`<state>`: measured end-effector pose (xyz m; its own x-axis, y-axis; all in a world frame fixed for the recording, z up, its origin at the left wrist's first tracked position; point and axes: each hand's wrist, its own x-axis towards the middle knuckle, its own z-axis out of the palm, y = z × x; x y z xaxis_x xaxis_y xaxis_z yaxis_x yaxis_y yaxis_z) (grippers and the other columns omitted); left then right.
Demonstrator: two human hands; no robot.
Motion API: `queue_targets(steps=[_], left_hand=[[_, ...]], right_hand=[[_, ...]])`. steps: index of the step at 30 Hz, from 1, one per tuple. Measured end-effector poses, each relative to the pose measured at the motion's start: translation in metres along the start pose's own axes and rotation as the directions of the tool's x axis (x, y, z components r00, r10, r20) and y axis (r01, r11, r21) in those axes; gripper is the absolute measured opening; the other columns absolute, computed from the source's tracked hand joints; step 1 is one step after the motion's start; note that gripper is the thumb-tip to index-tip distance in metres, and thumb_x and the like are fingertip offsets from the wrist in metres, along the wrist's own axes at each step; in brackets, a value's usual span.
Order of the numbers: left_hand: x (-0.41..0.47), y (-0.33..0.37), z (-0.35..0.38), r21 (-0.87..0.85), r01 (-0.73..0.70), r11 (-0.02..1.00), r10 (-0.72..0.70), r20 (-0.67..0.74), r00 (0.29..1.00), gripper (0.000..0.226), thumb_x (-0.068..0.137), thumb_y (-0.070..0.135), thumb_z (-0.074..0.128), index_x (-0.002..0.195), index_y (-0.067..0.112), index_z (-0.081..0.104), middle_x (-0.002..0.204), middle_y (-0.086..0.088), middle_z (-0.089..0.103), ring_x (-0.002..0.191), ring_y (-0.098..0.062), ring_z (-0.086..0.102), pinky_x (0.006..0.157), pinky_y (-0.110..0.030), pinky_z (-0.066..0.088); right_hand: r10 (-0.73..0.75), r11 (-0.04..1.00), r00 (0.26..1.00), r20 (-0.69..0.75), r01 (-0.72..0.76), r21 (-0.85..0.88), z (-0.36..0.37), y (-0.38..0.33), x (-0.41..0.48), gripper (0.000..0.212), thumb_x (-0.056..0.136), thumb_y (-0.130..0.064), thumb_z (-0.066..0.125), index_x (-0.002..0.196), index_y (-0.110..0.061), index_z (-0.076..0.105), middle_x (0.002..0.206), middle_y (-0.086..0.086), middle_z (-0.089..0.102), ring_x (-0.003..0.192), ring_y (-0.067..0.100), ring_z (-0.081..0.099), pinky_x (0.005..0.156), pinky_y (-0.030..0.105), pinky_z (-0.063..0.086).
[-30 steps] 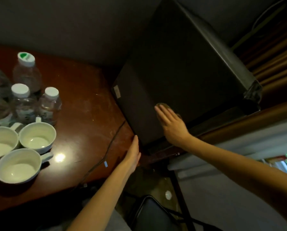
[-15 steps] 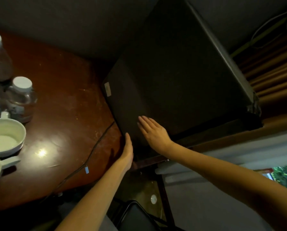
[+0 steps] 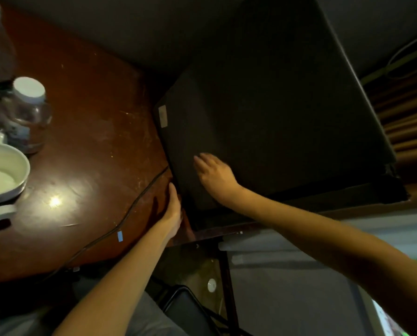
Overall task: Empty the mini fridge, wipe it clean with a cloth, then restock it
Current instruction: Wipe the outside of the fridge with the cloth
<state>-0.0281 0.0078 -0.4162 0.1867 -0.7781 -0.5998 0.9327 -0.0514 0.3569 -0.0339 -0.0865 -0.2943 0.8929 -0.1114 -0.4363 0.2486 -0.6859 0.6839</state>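
The black mini fridge [image 3: 275,98] stands on the right end of a dark red wooden table [image 3: 88,122], its door side facing me and dark. My right hand [image 3: 214,177] lies flat with straight fingers on the fridge's front panel, low and near its left edge. My left hand [image 3: 172,209] rests edge-on against the fridge's lower left corner, fingers straight, where fridge and tabletop meet. Clear water bottles with white caps [image 3: 29,110] stand at the table's left. No cloth is in view.
White cups [image 3: 1,170] sit at the left edge beside the bottles. A dark power cable [image 3: 129,209] with a blue tag runs across the tabletop to the fridge. Brown curtains [image 3: 406,112] hang at right. A black chair frame [image 3: 190,309] stands below the table edge.
My right hand slid down and left across the fridge front. The left hand kept to the fridge's lower corner. The view shifted right, so bottles and cups moved toward the left edge.
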Motion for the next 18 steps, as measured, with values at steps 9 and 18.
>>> queue_targets(steps=[9,18], left_hand=[[0.000,0.010,0.008,0.057,0.015,0.998,-0.019,0.065,0.998,0.096,0.079,0.083,0.009,0.154,0.024,0.015,0.161,0.001,0.014,0.148,-0.019,0.013,0.121,-0.040,0.009],[0.011,0.019,-0.008,0.103,-0.069,0.992,0.071,-0.018,0.997,0.090,0.082,0.080,0.017,0.155,0.027,0.010,0.161,0.003,0.011,0.147,-0.019,0.015,0.120,-0.040,0.015]], right_hand=[[-0.032,0.970,0.994,-0.101,0.055,0.237,-0.016,0.019,-0.064,0.033,0.076,-0.014,0.053,0.098,-0.011,0.077,0.111,0.008,0.071,0.101,0.026,0.069,0.086,0.035,0.055],[-0.285,0.947,0.938,0.195,0.245,0.206,0.003,-0.018,-0.038,0.034,0.086,-0.011,0.045,0.101,-0.006,0.074,0.109,0.010,0.068,0.106,0.032,0.063,0.084,0.037,0.053]])
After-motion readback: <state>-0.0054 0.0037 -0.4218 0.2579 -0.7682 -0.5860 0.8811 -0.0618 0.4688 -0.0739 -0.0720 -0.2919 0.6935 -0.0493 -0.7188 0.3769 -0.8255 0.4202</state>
